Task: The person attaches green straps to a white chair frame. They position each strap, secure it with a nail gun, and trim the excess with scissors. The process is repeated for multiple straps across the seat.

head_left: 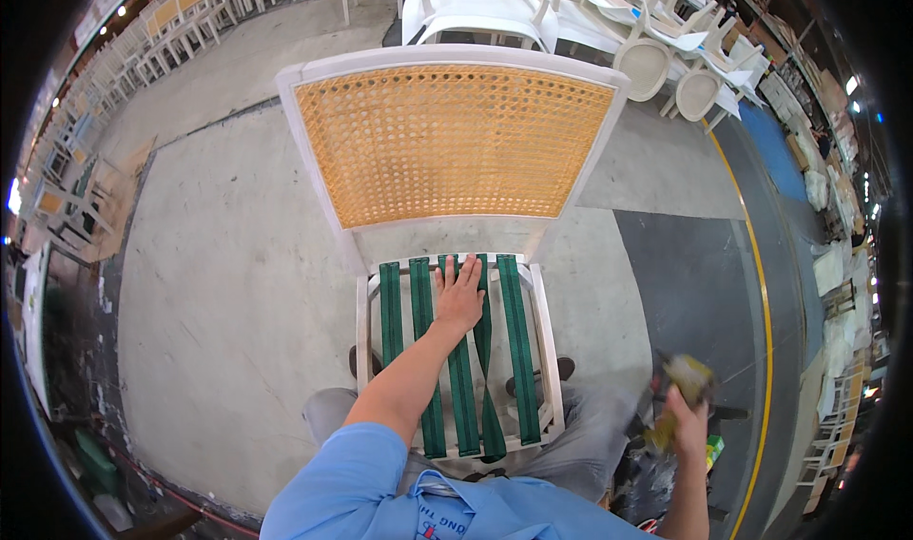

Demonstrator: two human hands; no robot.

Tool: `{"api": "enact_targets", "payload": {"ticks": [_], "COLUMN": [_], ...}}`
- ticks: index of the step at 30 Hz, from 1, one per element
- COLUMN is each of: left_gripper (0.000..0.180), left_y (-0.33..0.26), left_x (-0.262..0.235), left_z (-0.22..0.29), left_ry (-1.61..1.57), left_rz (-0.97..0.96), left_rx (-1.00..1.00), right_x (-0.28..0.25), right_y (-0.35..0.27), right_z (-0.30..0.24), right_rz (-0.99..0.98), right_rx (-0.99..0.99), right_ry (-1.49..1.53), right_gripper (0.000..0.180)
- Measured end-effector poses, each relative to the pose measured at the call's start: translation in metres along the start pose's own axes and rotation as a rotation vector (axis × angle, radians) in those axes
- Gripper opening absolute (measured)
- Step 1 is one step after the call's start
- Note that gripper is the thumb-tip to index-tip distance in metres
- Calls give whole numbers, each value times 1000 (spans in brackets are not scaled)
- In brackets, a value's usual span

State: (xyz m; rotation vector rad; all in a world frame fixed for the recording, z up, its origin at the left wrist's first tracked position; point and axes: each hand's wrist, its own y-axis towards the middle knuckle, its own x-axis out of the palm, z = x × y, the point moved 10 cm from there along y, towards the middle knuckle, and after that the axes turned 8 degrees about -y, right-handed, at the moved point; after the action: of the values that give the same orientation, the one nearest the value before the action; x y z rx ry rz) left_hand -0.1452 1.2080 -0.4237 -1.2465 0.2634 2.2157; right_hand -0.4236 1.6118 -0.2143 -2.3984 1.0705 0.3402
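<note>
In front of me stands a white chair frame (549, 340) with a woven cane backrest (456, 141). Several green webbing straps (521, 350) run from its far seat rail to the near one. One green strap (489, 416) beneath my fingers is twisted, and its near end dangles loose at the near rail. My left hand (460, 300) presses down flat by the far rail, fingers stretched over the straps. Off to the right of the chair, my right hand (689, 420) grips a yellow-and-dark hand tool (687, 378); motion blur hides its exact kind.
White chair parts (647, 65) are heaped on tables at the far right. Rows of chairs (171, 22) line the far left. A yellow floor line (761, 283) passes on the right. Dark clutter (642, 483) sits low beside my right arm.
</note>
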Motion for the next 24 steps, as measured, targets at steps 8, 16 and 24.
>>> {"api": "enact_targets", "payload": {"ticks": [8,16,24], "left_gripper": [76,74,71], "left_y": [-2,-2,-3], "left_x": [-5,-5,-6], "left_z": [-4,-9,-11], "left_ry": [-31,-52,-85], "left_rz": [158,255,327], "left_rx": [69,87,110], "right_x": [321,416,427], "right_y": [103,159,167], "right_z": [-90,-75,-62], "right_rz": [-553,-505,-475], "right_rx": [-13,82,81], "right_ry": [19,-128,-184], "right_gripper": [25,35,31]}}
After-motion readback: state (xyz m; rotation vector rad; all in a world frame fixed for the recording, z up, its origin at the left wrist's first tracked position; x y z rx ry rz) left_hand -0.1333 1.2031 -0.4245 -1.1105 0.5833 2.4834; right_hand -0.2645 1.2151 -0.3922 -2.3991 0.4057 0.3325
